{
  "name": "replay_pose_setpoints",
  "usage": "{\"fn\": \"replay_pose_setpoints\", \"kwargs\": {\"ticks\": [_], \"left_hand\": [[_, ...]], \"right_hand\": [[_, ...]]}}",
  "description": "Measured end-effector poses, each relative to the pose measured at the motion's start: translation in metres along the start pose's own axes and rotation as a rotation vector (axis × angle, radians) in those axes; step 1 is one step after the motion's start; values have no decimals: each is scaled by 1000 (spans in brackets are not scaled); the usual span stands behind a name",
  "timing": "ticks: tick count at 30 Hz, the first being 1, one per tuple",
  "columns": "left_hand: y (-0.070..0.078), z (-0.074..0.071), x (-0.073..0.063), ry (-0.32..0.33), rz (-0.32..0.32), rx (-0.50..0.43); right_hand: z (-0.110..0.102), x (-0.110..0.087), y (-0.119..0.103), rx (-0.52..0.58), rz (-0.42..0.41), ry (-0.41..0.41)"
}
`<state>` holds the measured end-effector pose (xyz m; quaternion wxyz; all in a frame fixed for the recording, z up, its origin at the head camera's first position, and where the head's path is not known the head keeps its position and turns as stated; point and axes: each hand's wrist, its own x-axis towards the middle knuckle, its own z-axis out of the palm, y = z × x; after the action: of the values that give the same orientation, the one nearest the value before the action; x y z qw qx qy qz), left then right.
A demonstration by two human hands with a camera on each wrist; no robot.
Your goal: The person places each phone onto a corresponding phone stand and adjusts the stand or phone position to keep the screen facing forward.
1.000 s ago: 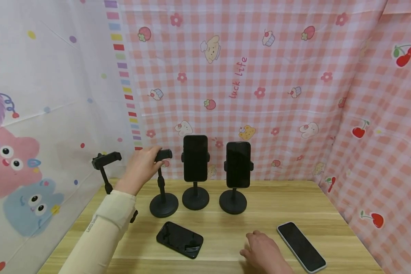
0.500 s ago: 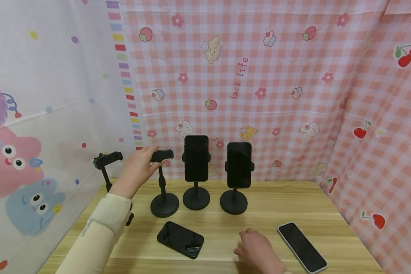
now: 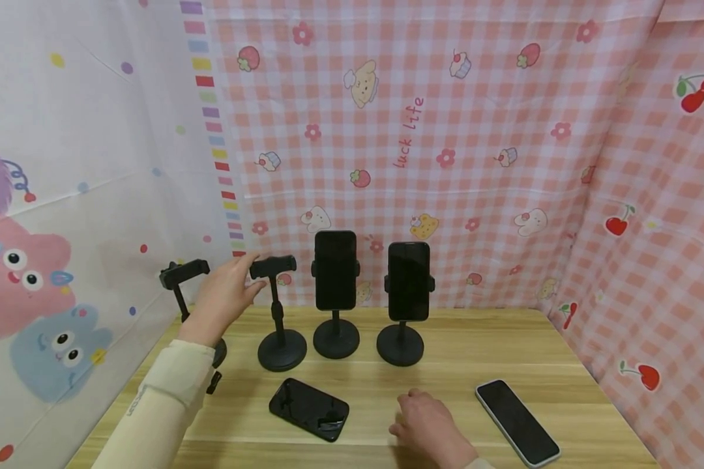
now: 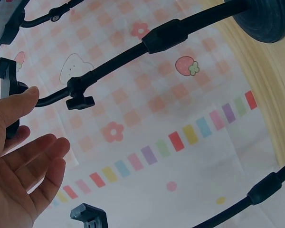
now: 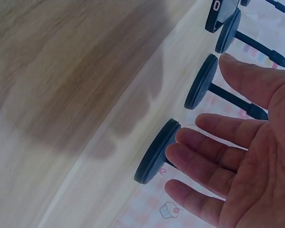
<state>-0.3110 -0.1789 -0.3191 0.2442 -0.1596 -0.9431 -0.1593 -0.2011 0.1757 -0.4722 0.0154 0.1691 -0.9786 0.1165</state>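
Several black phone stands with round bases line the back of the table. My left hand (image 3: 225,290) is at the left end of the clamp (image 3: 272,266) on one stand, thumb and index finger spread around that end. In the left wrist view the thumb (image 4: 23,100) overlaps the clamp and the other fingers are loosely bent. Two stands to the right hold upright phones, the nearer one (image 3: 336,270) and another (image 3: 409,281). My right hand (image 3: 428,423) hovers low over the table with relaxed fingers and nothing in it, between a black phone and a white-edged phone.
The black phone (image 3: 309,409) lies flat in front of the stands. The white-edged phone (image 3: 517,422) lies at the right. Another stand with a bare clamp (image 3: 184,273) is at the far left, partly behind my left arm. Patterned cloth (image 3: 475,163) hangs behind the table.
My left hand has slid left along the clamp, from near its middle to its left end, uncovering more of it. My right hand has drifted left, away from the white-edged phone.
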Motion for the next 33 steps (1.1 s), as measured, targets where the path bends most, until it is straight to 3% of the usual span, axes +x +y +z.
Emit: {"fn": "replay_pose_setpoints", "kwargs": {"ticks": [8,20,33], "left_hand": [[-5,0,-5,4,-13,1],[-6,1,-12,46,18,19],[-11,1,-18,8,2,30]], "right_hand": [[1,7,-9,4,-23,-33],[5,25,-28,-22,-59,-87],[10,43,-45,-41,-90,-118]]}}
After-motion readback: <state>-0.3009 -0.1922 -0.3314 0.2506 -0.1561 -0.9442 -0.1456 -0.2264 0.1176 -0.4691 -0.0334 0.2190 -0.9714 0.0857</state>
